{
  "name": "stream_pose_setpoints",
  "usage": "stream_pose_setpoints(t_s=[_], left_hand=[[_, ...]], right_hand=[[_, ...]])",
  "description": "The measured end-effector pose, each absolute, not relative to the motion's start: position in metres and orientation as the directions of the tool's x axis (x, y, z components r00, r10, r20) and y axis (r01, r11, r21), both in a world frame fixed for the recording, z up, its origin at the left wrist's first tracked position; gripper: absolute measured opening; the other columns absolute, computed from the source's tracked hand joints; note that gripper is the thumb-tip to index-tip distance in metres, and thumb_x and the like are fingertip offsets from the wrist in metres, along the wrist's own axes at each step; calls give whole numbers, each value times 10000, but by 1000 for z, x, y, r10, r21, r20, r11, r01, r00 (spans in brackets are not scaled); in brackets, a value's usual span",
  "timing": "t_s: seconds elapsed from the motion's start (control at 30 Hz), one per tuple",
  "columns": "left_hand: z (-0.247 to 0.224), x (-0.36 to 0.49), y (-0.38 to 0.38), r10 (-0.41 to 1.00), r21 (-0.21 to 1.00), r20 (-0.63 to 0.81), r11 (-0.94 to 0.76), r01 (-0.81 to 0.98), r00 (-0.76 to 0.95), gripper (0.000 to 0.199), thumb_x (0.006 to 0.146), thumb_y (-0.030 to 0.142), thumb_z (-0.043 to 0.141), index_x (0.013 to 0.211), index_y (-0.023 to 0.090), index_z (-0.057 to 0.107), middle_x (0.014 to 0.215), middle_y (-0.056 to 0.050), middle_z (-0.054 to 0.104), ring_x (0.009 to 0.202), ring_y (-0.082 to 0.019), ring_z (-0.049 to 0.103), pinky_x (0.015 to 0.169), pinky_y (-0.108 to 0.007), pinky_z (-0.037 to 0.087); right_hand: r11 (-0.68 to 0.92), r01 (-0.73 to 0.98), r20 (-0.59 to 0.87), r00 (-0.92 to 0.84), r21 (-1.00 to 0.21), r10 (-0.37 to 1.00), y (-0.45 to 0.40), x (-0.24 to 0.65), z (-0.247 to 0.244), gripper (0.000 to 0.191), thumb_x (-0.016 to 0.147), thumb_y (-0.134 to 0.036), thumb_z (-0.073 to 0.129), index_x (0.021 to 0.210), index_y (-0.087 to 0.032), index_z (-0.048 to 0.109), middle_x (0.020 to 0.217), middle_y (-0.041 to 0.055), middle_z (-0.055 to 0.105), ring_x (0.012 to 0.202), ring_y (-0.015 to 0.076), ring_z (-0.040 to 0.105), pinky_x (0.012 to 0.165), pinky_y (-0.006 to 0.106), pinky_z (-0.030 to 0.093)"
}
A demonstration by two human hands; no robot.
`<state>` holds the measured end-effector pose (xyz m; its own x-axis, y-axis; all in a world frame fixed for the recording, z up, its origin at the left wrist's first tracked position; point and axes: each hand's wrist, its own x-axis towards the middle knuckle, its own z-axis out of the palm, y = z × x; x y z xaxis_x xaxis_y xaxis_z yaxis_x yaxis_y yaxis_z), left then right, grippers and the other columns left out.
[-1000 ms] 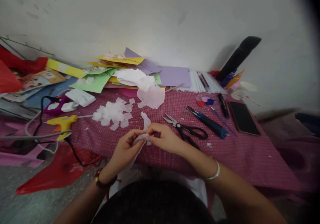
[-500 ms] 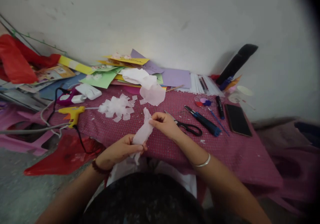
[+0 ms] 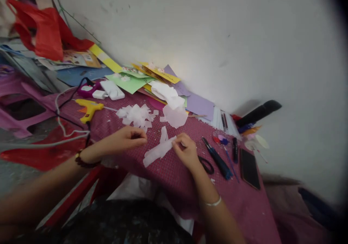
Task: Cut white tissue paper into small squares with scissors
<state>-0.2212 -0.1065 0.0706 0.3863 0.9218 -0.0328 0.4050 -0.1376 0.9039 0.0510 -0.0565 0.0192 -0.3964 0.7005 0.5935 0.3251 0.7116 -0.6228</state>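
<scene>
My right hand [image 3: 186,150] pinches the right end of a thin white paper strip [image 3: 157,153], which slants down to the left just above the table cloth. Another narrow white paper piece [image 3: 163,134] shows behind that strip. Off to the left, my left hand [image 3: 132,138] is closed with its fingers curled together, apart from the strip; whatever may be in it is hidden. A blurred whitish scrap [image 3: 110,161] lies below the left wrist. Beyond the hands are a heap of cut white paper pieces [image 3: 136,115] and a rounded stack of white paper [image 3: 175,116].
A yellow glue gun [image 3: 89,109] with its cable is at the left, near a purple-and-white power strip [image 3: 89,90]. Scissors [image 3: 206,165], a blue utility knife [image 3: 219,160], a black marker [image 3: 235,149] and a phone [image 3: 250,169] lie at the right. Coloured paper [image 3: 133,82] lies along the wall.
My left hand has let go of the white paper and moved left. The right hand keeps the strip, now stretched out lower left. The camera view has tilted and shifted.
</scene>
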Motion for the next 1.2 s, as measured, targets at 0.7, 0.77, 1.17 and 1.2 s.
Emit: stream_pose_setpoints(t_s=[0.7, 0.77, 1.17, 1.2], left_hand=[[40, -164, -62, 839, 981, -138, 189, -46, 526, 581, 656, 240, 769, 1197, 180, 568, 1235, -135, 623, 1136, -229, 607, 981, -376, 463], [38, -162, -66, 812, 989, -113, 147, -13, 573, 503, 674, 259, 764, 1147, 170, 617, 1182, -114, 659, 1064, -219, 626, 916, -332, 476], [40, -185, -105, 839, 880, -420, 469, -69, 345, 322, 624, 347, 822, 802, 119, 680, 634, 18, 613, 539, -81, 486, 540, -207, 359], [40, -195, -109, 852, 873, -429, 477, -106, 300, 322, 620, 349, 834, 783, 119, 679, 640, 12, 625, 545, -84, 502, 546, -209, 373]], right_hand=[[581, 260, 520, -270, -771, 811, -74, 51, 28, 132, 843, -143, 621, 740, -225, 614, 782, 24, 642, 734, 163, 624, 680, 304, 489], [602, 233, 527, -313, -764, 790, -82, 50, 32, 136, 842, -127, 623, 751, -228, 615, 789, 22, 646, 745, 163, 634, 689, 305, 492], [435, 628, 212, -400, -646, 892, -102, 109, 46, 422, 890, -289, 603, 1311, -299, 575, 1316, 97, 646, 1231, 297, 606, 1043, 475, 503], [384, 702, 190, -341, -600, 921, -107, 126, 36, 417, 896, -296, 582, 1313, -304, 578, 1320, 94, 651, 1234, 300, 612, 1059, 491, 496]])
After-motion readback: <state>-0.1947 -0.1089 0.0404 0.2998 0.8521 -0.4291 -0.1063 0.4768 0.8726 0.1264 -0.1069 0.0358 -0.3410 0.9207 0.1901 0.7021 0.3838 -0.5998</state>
